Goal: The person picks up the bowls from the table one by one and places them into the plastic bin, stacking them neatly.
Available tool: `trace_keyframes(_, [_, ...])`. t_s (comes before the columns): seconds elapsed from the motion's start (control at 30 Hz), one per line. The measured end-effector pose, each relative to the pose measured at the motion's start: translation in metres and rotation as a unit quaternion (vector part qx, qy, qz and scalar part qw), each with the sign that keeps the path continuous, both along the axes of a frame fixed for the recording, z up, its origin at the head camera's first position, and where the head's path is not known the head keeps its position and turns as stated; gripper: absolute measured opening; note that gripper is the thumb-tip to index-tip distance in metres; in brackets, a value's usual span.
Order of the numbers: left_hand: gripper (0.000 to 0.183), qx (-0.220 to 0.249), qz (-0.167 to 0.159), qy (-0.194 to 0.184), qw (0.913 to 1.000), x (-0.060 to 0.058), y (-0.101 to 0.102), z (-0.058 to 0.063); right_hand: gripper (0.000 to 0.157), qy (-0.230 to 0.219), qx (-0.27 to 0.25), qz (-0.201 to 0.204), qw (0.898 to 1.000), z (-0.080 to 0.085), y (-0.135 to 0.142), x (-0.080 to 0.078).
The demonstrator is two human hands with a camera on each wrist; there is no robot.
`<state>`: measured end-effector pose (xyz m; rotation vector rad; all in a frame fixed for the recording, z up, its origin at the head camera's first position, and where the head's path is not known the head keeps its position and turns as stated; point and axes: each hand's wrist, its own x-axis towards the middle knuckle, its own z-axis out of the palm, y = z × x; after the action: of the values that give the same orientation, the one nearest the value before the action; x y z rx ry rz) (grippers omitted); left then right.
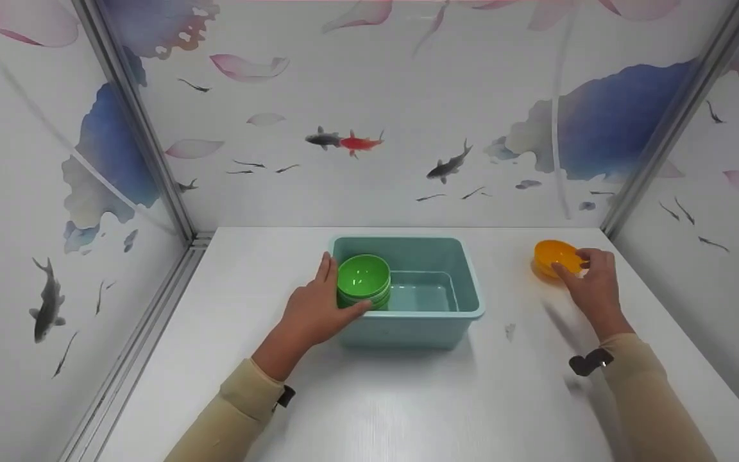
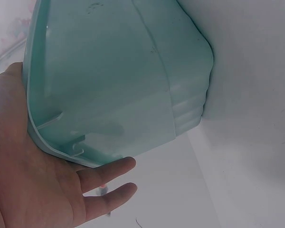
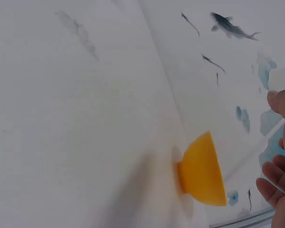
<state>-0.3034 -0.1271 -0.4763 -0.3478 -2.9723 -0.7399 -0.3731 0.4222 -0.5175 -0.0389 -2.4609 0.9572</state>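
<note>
A light teal plastic basin stands on the white table. Inside it, at the left end, is a stack of green bowls. My left hand rests against the basin's front left corner, thumb along the front rim and fingers straight up the left side. The left wrist view shows two straight fingers beside the basin's outer wall. An orange bowl sits upright at the back right of the table. Next to it is my right hand, its thumb and fingertips at the near rim in the head view; the right wrist view shows loosely bent fingers apart from the bowl.
Printed wall panels with fish and petals enclose the table at the back and both sides. Metal frame posts stand at the back corners. A small greyish mark lies right of the basin.
</note>
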Motion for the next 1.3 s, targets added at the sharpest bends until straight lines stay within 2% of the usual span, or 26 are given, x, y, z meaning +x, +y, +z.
trace_keyframes(0.2, [0.121, 0.002, -0.001, 0.0, 1.0, 0.0, 0.0, -0.002, 0.095, -0.068, -0.027, -0.04, 0.996, -0.014, 0.015, -0.01])
trace_keyframes(0.4, [0.121, 0.001, 0.0, -0.002, 1.0, -0.001, 0.001, -0.002, 0.119, -0.131, -0.055, -0.037, 0.989, -0.025, 0.027, -0.02])
trace_keyframes(0.6, [0.121, -0.003, 0.004, -0.004, 1.0, -0.001, 0.002, -0.002, 0.131, -0.166, -0.082, -0.034, 0.982, -0.031, 0.031, -0.031])
trace_keyframes(0.8, [0.122, 0.002, 0.002, -0.002, 1.0, 0.0, 0.004, -0.002, 0.135, -0.165, -0.142, -0.033, 0.975, -0.041, 0.032, -0.039])
trace_keyframes(0.9, [0.121, 0.005, -0.002, -0.002, 1.0, 0.0, 0.003, -0.002, 0.133, -0.171, -0.162, -0.031, 0.971, -0.041, 0.028, -0.035])
trace_keyframes(1.07, [0.12, 0.0, 0.0, 0.005, 1.0, 0.001, 0.001, -0.002, 0.132, -0.18, -0.194, -0.004, 0.964, -0.027, 0.012, -0.018])
trace_keyframes(1.3, [0.12, 0.002, 0.0, 0.005, 1.0, 0.0, 0.0, -0.001, 0.138, -0.188, -0.179, 0.016, 0.966, -0.011, -0.005, -0.002])
